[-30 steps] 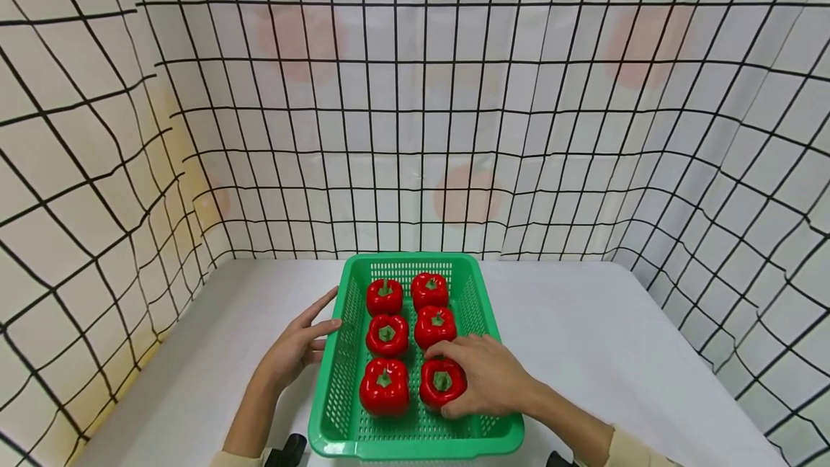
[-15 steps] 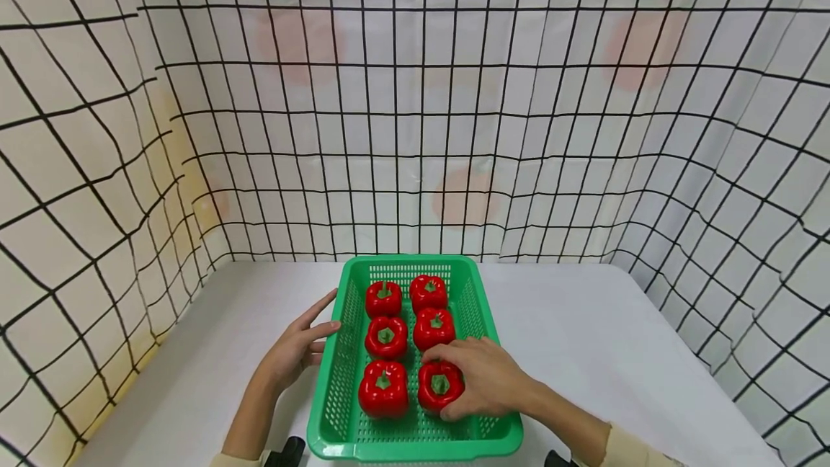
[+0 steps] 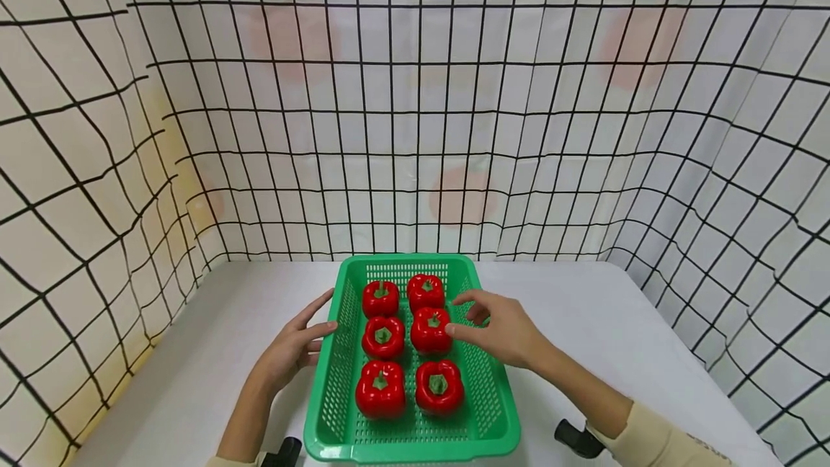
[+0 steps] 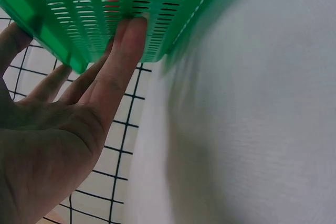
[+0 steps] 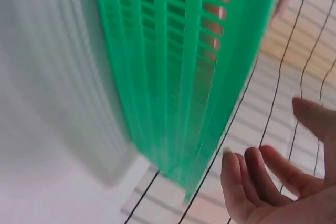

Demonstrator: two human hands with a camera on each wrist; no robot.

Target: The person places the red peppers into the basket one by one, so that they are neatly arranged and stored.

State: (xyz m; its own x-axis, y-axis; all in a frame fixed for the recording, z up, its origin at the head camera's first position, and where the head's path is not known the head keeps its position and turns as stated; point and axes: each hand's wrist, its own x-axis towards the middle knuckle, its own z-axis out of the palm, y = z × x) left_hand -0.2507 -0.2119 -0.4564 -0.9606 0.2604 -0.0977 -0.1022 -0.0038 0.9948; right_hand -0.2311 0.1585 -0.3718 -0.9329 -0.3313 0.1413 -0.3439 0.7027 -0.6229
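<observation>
A green perforated basket stands in front of me with red bell peppers in two columns of three. My left hand rests against its left side, thumb at the rim; the left wrist view shows straight fingers touching the slotted wall. Over the basket's right rim hovers my right hand, holding nothing, fingers loosely bent. Its thumb tip overlaps the middle right pepper in the head view. The near right pepper sits upright beside the near left pepper.
A white table surface lies under the basket. Black grid netting over pale sheeting walls the back and both sides. Dark wrist cameras sit by both sleeves.
My right hand has let go of the near right pepper and moved up and away toward the basket's right rim. The peppers stay where they were; my left hand stays at the basket's side.
</observation>
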